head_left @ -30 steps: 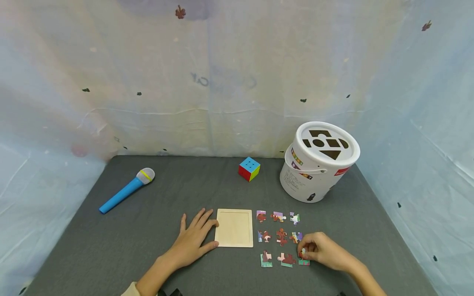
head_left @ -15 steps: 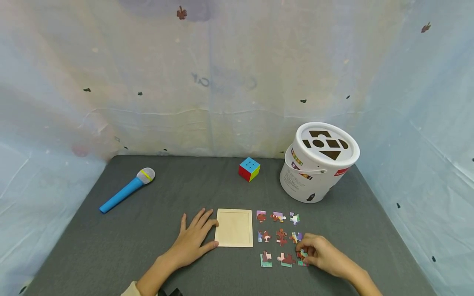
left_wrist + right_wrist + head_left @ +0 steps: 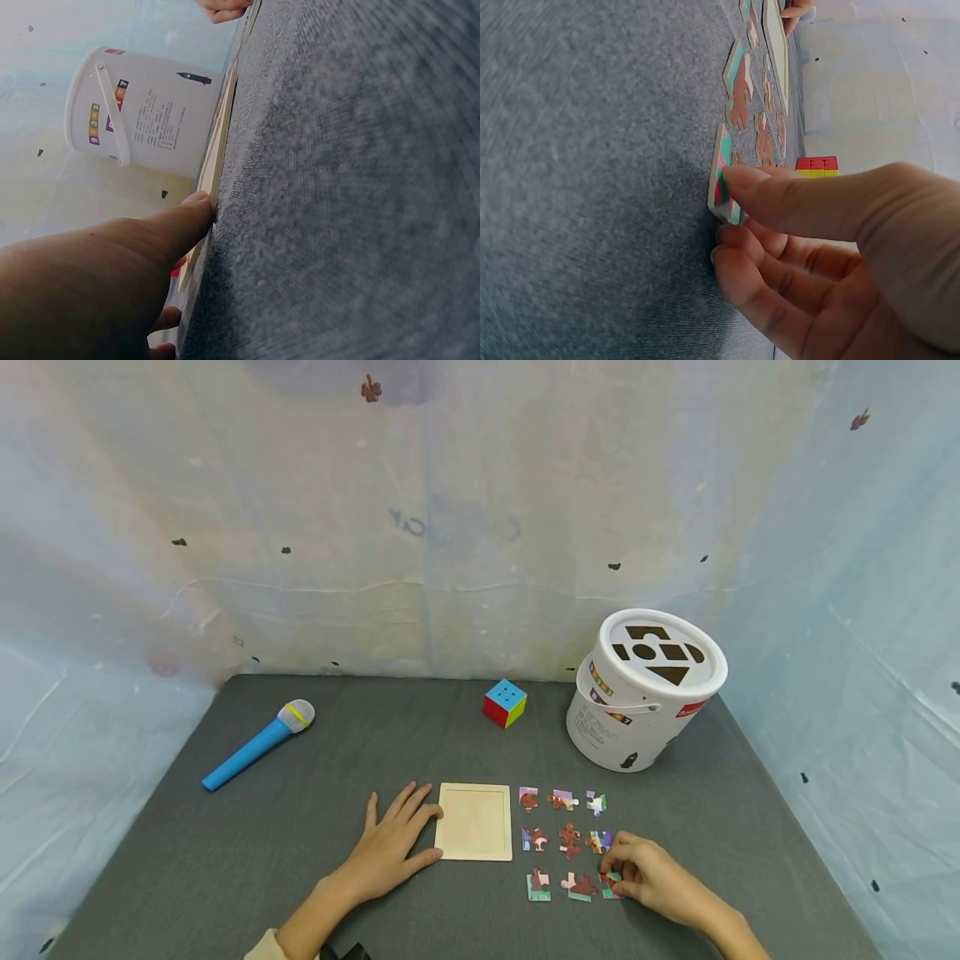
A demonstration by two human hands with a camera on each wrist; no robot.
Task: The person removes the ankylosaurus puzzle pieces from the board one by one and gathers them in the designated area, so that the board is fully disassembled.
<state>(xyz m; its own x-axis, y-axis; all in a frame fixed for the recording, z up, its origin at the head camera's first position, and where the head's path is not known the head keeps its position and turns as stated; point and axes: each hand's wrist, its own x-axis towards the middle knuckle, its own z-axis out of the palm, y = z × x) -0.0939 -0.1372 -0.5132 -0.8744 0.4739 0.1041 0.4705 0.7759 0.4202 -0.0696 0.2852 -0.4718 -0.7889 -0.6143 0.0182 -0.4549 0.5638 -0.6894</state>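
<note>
My left hand (image 3: 392, 850) lies spread on the table, its thumb and a fingertip touching the left side of a square wooden puzzle tray (image 3: 474, 822). In the left wrist view the thumb (image 3: 184, 221) rests against the edge of that tray. My right hand (image 3: 658, 878) pinches a green and red jigsaw piece (image 3: 720, 176) at the lower right of a grid of pieces. The thumb covers part of the piece's face, and curled fingers sit at its edge. Beside it lie a brown and pink piece (image 3: 581, 885) and a purple and yellow piece (image 3: 597, 842).
Several other jigsaw pieces (image 3: 570, 841) lie in rows right of the tray. Farther back stand a colored puzzle cube (image 3: 505, 703) and a white shape-sorter bucket (image 3: 637, 702) with a handle. A blue toy microphone (image 3: 255, 747) lies at the left on the grey tabletop (image 3: 300, 827).
My right hand has moved slightly left with the corner piece, which now sits nearer the brown and pink piece. The left hand and the tray have stayed in place.
</note>
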